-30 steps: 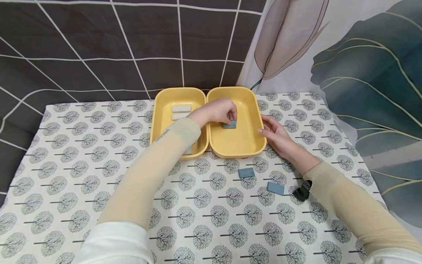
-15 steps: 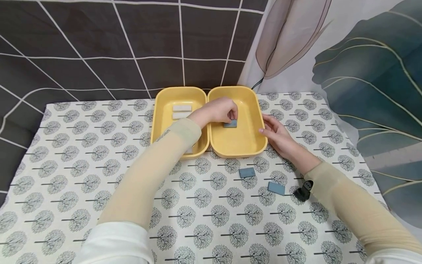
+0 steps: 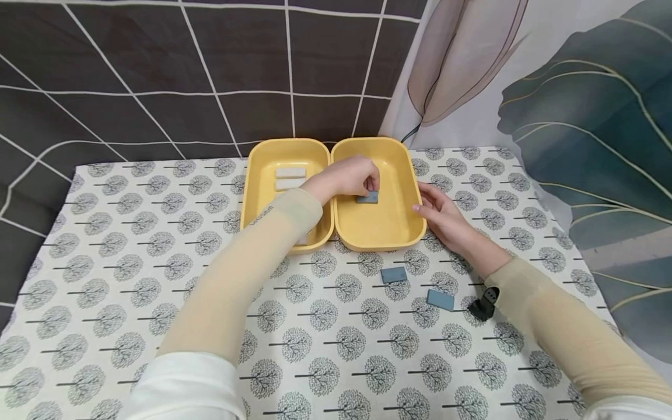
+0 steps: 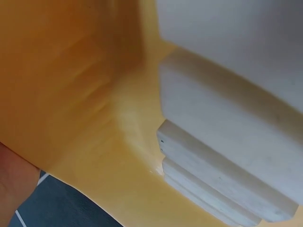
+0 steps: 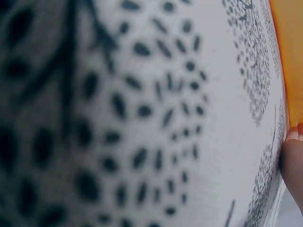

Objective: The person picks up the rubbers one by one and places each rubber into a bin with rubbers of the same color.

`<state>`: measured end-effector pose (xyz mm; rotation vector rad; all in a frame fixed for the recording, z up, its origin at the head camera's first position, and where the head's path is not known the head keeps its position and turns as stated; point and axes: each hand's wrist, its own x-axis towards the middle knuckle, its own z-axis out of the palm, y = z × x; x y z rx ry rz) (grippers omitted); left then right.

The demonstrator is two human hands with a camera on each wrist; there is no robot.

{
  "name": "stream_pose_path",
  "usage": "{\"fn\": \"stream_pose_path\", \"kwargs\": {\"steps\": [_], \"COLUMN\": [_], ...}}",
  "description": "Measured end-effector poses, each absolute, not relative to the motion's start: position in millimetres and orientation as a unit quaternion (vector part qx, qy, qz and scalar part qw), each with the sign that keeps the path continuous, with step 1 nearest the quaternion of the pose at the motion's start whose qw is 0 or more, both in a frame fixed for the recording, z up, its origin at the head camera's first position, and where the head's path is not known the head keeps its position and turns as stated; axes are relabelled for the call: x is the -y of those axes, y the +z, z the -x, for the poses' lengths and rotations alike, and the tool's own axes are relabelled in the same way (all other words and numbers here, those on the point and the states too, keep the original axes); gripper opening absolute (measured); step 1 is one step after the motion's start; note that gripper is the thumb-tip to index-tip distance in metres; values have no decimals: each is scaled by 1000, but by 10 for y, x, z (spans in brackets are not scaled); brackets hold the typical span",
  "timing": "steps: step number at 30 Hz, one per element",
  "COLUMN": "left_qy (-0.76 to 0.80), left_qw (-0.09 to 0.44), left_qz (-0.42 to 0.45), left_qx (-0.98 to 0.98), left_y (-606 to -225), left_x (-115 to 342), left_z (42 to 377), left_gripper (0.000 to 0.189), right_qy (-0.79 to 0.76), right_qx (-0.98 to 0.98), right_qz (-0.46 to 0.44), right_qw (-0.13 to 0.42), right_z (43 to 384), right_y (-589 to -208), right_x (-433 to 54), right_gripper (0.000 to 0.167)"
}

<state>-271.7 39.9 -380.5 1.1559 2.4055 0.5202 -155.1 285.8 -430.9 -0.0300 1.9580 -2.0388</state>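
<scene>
In the head view, my left hand (image 3: pixel 350 175) reaches across the left yellow tray (image 3: pixel 254 169) into the right yellow tray (image 3: pixel 378 233). Its fingertips pinch a small blue rectangular block (image 3: pixel 370 198) at the tray floor, partly hidden by the fingers. My right hand (image 3: pixel 441 217) holds the right tray's outer side, thumb over the rim and fingers along the outer wall. Two more blue blocks lie on the cloth in front, one nearer block (image 3: pixel 440 300) and one farther block (image 3: pixel 394 275). White blocks (image 4: pixel 213 104) lie in a row inside the left tray.
Both trays stand side by side at the back of a table covered with a tree-print cloth (image 3: pixel 320 315). Behind rises a dark cloth with white grid lines (image 3: pixel 252 70). A leaf-patterned curtain (image 3: pixel 588 134) hangs on the right.
Almost nothing differs. Both hands keep their places, the left on the blue block and the right at the tray rim; the whole head view has shifted very slightly.
</scene>
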Motion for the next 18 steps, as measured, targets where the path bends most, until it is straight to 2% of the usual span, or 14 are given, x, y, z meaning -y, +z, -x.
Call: {"fn": "stream_pose_path", "kwargs": {"steps": [18], "left_qy": [179], "left_qw": [209], "left_qz": [-413], "left_qx": [-868], "left_y": [-3826], "left_x": [-397], "left_z": [2697], "left_gripper": [16], "right_qy": [-710], "right_qx": [-687], "right_qz": [13], "right_qw": [154], "right_z": [1557], "right_y": [-4336], "right_x": [-2863], "right_gripper": [69]}}
